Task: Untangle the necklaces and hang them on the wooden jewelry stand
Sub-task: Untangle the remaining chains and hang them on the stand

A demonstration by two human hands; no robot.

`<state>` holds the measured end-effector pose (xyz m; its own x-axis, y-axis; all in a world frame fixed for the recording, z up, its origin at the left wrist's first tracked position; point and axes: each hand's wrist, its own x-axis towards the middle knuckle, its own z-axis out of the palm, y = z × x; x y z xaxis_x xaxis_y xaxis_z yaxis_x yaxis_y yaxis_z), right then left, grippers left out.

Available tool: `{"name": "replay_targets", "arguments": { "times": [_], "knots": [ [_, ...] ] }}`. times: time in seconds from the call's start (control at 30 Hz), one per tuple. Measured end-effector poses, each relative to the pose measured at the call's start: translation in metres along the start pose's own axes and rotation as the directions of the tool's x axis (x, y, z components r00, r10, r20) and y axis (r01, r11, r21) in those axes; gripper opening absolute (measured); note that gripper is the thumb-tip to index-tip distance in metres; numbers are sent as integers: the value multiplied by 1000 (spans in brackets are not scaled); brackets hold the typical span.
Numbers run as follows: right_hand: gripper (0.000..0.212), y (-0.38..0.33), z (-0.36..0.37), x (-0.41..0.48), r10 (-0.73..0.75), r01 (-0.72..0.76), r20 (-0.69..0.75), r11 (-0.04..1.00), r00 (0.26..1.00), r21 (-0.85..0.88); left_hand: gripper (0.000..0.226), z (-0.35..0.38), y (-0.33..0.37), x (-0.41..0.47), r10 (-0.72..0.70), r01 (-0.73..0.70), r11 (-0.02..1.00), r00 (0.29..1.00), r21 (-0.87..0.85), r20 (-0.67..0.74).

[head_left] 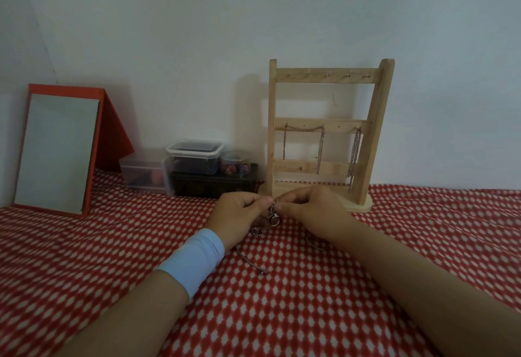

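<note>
A wooden jewelry stand [366,131] rises against the wall at centre right, with hooks on its rails. Two chains hang from its middle rail: one draped across two hooks [304,128] and another at the right [355,156]. In front of the stand's base, my left hand [239,213] and my right hand [313,210] pinch a tangled silver necklace [274,217] between their fingertips. A ring-shaped part dangles between the hands. More of the chain [248,261] trails onto the cloth under my left wrist, which wears a light blue band.
A red-and-white patterned cloth [310,300] covers the surface. A red-framed mirror [56,151] leans at the left. Clear plastic boxes [194,156], a small round jar [235,162] and a dark box [214,184] sit against the wall left of the stand.
</note>
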<state>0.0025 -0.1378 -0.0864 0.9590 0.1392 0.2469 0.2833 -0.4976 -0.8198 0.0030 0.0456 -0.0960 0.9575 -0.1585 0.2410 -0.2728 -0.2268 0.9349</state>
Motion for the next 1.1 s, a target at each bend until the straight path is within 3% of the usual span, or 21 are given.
{"name": "replay_targets", "arguments": {
  "times": [0.1,0.27,0.5,0.63,0.8,0.97,1.1],
  "knots": [
    [10,0,-1,0,45,-44,-65,999,997,19,16,-1,-1,0,30,-30,1000,999,-7,34],
    [11,-1,1,-2,7,-7,-15,1000,1000,10,15,0,-3,1,55,-54,998,998,42,-23],
    [14,3,2,-1,51,-49,-18,995,999,88,15,8,-2,2,147,-151,921,988,360,38],
    [28,-2,2,-2,21,-18,-28,994,999,110,17,7,-4,2,146,-199,854,978,480,146],
    [15,-6,-1,-2,-47,52,-61,995,997,84,11,8,4,1,180,-166,959,983,232,-40],
    [11,-1,2,-2,-39,44,-75,997,996,66,14,2,-2,5,216,-201,945,976,258,-28],
    [23,-6,4,-4,-46,45,-38,999,998,-15,17,4,-3,4,282,-271,916,959,296,5]
  ]
}}
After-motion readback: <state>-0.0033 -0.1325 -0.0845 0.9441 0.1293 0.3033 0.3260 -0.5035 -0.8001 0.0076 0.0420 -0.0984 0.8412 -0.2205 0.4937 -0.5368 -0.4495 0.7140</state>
